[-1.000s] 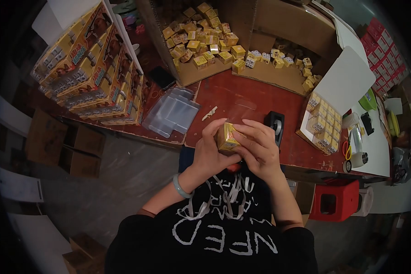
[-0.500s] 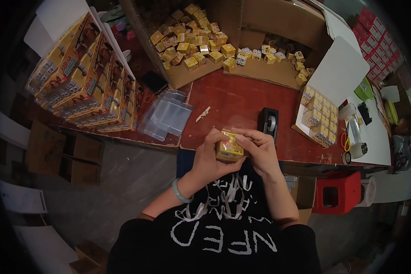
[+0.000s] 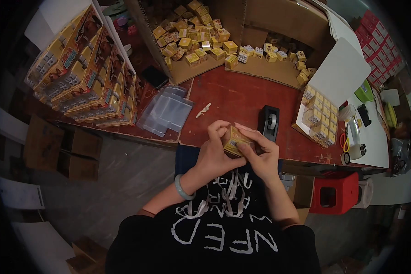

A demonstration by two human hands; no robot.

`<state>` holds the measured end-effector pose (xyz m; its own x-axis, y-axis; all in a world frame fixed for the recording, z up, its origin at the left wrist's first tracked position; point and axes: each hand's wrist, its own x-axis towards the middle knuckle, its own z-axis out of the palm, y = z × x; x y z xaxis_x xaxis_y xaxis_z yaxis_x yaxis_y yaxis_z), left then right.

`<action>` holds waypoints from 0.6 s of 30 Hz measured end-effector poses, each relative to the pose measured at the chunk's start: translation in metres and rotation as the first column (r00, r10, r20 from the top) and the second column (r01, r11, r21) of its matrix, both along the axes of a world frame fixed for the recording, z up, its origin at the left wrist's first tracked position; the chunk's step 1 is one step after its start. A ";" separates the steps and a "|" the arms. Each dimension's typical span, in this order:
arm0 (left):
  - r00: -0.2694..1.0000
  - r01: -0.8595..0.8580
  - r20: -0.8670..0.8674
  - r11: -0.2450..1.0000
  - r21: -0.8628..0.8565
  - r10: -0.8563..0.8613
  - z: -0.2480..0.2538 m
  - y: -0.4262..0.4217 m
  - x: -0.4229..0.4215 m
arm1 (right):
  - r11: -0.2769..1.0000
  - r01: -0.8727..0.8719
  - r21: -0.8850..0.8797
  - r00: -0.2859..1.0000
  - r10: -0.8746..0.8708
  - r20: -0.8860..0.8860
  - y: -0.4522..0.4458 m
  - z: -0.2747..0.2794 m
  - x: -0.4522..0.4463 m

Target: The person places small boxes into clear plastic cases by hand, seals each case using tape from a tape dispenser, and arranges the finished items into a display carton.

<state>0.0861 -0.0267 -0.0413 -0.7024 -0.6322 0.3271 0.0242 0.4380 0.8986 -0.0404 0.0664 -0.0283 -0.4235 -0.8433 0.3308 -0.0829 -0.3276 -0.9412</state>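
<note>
Holding a small yellow box [image 3: 235, 140] clamped between both hands [image 3: 240, 150], above the lap.

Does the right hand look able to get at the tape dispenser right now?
Probably, yes: the tape dispenser sits close by, nothing between, though the right hand is busy holding a yellow box.

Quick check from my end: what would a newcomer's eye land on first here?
Probably the heap of small yellow boxes in the open carton at the table's far side, and the tall stack of printed display boxes on the left. Then, near the table's front edge, the yellow box held between the left hand and right hand.
</note>
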 end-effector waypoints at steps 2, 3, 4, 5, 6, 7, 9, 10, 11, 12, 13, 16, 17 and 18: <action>0.999 0.001 0.041 1.000 0.005 -0.001 0.003 0.003 0.000 | 0.997 -0.030 0.066 0.979 0.016 0.202 0.002 0.004 -0.004; 0.998 -0.004 0.057 1.000 -0.019 0.006 0.006 0.005 -0.001 | 0.994 -0.050 0.096 0.953 0.018 0.302 0.002 0.006 -0.006; 0.997 -0.008 0.075 0.999 -0.044 0.011 0.008 0.006 0.000 | 0.994 -0.055 0.091 0.958 0.027 0.285 0.001 0.005 -0.008; 0.997 -0.011 0.074 0.999 -0.052 0.015 0.009 0.006 -0.001 | 0.995 -0.065 0.075 0.963 0.043 0.267 0.000 0.005 -0.008; 0.997 -0.014 0.074 0.998 -0.059 0.019 0.010 0.006 -0.001 | 0.995 -0.075 0.059 0.967 0.058 0.248 0.001 0.005 -0.009; 0.997 -0.018 0.073 0.998 -0.065 0.023 0.011 0.007 -0.002 | 0.995 -0.086 0.045 0.971 0.074 0.228 0.001 0.005 -0.008; 0.993 -0.023 0.111 0.999 -0.037 0.027 0.013 0.007 -0.002 | 0.993 -0.104 0.048 0.968 0.090 0.234 0.002 0.005 -0.009; 0.991 -0.027 0.129 0.999 -0.025 0.030 0.013 0.007 -0.002 | 0.992 -0.113 0.048 0.967 0.099 0.236 0.003 0.006 -0.010; 0.992 -0.029 0.123 0.999 -0.028 0.032 0.013 0.007 -0.003 | 0.994 -0.098 0.042 0.978 0.089 0.188 0.003 0.004 -0.010; 0.992 -0.030 0.118 0.999 -0.031 0.033 0.013 0.008 -0.004 | 0.996 -0.083 0.034 0.987 0.078 0.140 0.003 0.001 -0.009; 0.993 -0.030 0.114 0.999 -0.034 0.034 0.013 0.008 -0.005 | 0.997 -0.067 0.027 0.994 0.064 0.092 0.004 -0.001 -0.009; 0.999 -0.007 0.047 1.000 0.031 0.006 0.006 0.007 -0.012 | 1.000 -0.018 -0.008 0.998 0.018 -0.058 0.004 -0.003 -0.008; 0.997 0.004 0.071 0.998 0.070 -0.009 0.006 0.007 -0.014 | 1.000 -0.009 -0.022 0.998 0.008 -0.059 0.003 -0.006 -0.010; 0.995 0.015 0.096 0.994 0.109 -0.025 0.007 0.007 -0.015 | 0.999 0.001 -0.037 0.998 -0.003 -0.060 0.002 -0.011 -0.013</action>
<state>0.0707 -0.0199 -0.0339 -0.7403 -0.6456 0.1874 -0.0572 0.3382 0.9393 -0.0530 0.0684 -0.0392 -0.4037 -0.8291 0.3868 -0.1398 -0.3619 -0.9217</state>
